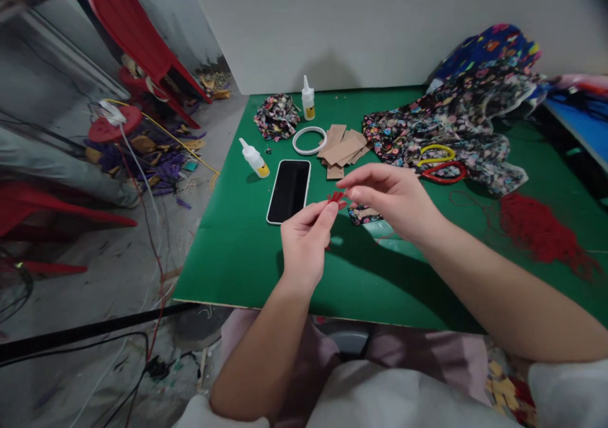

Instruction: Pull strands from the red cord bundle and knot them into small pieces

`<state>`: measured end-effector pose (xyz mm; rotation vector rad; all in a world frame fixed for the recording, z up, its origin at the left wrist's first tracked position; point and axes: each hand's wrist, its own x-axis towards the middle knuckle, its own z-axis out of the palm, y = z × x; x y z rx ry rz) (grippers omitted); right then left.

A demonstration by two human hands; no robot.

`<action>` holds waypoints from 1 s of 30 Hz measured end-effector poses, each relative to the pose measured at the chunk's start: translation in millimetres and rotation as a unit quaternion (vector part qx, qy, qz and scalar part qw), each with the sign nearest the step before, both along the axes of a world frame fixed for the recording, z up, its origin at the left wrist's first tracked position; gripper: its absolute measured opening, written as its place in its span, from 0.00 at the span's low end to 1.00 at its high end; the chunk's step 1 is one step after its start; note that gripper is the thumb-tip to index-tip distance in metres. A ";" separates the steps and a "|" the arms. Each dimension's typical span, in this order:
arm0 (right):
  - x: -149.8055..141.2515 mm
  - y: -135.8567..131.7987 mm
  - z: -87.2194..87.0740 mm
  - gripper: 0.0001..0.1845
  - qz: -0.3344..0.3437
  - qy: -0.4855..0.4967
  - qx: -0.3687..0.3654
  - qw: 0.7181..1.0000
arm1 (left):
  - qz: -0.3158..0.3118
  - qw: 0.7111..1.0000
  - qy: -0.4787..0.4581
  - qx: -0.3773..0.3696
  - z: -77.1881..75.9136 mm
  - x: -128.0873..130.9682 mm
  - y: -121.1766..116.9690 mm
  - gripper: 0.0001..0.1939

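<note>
Both my hands are raised over the green table [237,257] and meet at a small bunch of red thread [335,197]. My left hand [306,241] pinches the thread from below with thumb and fingers closed. My right hand [394,200] pinches the same thread from the right, its other fingers loosely curled. Just behind the left hand a black phone [289,190] lies face up. A small floral fabric piece [363,214] lies on the table, partly hidden under my right hand.
Two glue bottles [254,158] [308,99], a white ring [309,140], brown card pieces [342,148], floral fabric [451,124], yellow and red hoops [439,162] and a red thread pile [536,228] lie on the table. Red chairs [137,35] and cables crowd the floor at left.
</note>
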<state>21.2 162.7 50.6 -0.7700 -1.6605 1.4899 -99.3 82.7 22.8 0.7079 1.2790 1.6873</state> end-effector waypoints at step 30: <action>-4.5 -7.3 -0.2 0.09 0.000 -0.019 0.010 1.000 | 0.036 0.999 0.022 0.011 1.0 0.4 1.5 0.10</action>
